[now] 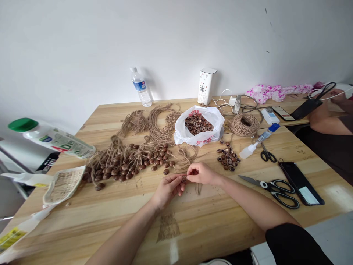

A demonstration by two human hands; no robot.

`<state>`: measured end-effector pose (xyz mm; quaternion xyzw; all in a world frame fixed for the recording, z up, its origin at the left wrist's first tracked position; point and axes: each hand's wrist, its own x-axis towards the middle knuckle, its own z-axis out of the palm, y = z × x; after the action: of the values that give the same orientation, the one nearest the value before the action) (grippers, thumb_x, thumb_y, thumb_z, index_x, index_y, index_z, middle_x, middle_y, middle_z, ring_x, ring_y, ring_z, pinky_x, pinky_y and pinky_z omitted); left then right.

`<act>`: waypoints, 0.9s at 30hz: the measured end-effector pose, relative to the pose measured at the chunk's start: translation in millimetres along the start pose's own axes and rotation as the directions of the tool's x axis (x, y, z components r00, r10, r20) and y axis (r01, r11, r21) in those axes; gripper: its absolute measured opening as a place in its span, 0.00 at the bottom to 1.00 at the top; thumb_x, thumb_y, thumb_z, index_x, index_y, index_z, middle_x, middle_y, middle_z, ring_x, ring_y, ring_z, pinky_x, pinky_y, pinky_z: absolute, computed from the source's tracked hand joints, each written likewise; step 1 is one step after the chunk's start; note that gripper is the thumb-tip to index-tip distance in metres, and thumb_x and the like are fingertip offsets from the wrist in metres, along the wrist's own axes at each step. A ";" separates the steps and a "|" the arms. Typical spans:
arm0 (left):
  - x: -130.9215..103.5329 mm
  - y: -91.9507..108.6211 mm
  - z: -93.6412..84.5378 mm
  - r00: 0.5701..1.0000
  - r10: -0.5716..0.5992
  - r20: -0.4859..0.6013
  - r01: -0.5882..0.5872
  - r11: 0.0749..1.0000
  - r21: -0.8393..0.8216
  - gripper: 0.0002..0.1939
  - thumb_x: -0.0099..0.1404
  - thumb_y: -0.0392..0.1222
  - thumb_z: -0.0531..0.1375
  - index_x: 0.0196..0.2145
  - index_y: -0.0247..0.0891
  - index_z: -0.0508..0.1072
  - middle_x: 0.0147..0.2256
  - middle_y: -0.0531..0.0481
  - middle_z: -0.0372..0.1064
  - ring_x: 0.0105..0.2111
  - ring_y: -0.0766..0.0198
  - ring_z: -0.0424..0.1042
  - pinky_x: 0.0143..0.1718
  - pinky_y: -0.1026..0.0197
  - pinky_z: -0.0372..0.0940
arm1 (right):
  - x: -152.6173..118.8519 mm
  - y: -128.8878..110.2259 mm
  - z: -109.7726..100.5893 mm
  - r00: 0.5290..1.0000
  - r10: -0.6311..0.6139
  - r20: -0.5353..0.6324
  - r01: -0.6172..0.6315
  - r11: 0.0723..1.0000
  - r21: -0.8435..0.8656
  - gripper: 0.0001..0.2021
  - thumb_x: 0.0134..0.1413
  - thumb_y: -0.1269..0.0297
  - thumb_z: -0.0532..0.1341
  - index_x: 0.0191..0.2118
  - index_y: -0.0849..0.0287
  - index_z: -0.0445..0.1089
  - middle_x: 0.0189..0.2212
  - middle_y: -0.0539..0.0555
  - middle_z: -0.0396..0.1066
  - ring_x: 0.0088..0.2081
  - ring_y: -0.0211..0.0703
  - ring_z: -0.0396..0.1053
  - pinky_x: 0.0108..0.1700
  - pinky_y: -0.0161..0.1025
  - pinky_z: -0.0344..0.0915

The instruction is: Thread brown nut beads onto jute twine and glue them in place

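Over the middle of the table, my left hand [168,189] pinches a small brown nutshell [184,179] between thumb and fingers. My right hand [202,173] meets it from the other side, its fingertips closed at the shell; whether they grip twine or the shell's edge is hidden. A strand of twine [198,188] hangs just below the right hand. To the left lies a heap of brown nuts on twine cords [124,167]. Loose shell halves [228,159] are scattered to the right, and behind them a white plastic bag [180,129] holds many more.
A twine ball [244,125], glue bottle [248,151], small scissors [268,155], large scissors [271,187] and black phone [300,182] are at right. A water bottle [142,88] stands behind; a green-capped bottle [57,140] and woven tray [64,184] are left. Another person's arm [325,119] rests far right.
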<state>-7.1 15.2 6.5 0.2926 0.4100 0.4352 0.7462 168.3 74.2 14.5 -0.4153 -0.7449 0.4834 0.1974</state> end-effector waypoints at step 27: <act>-1.6 3.3 0.3 1.000 -0.020 0.013 0.021 0.999 -0.044 0.16 0.52 0.45 0.66 0.35 0.29 0.76 0.19 0.50 0.66 0.19 0.71 0.61 0.17 0.68 0.51 | -1.9 -0.5 -2.6 0.999 -0.008 -0.034 0.011 0.996 0.087 0.09 0.45 0.61 0.65 0.28 0.63 0.71 0.21 0.47 0.65 0.22 0.31 0.56 0.23 0.29 0.53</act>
<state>-8.7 15.3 9.8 0.2745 0.3985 0.4347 0.7596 170.9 74.1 16.3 -0.4107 -0.7216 0.5075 0.2302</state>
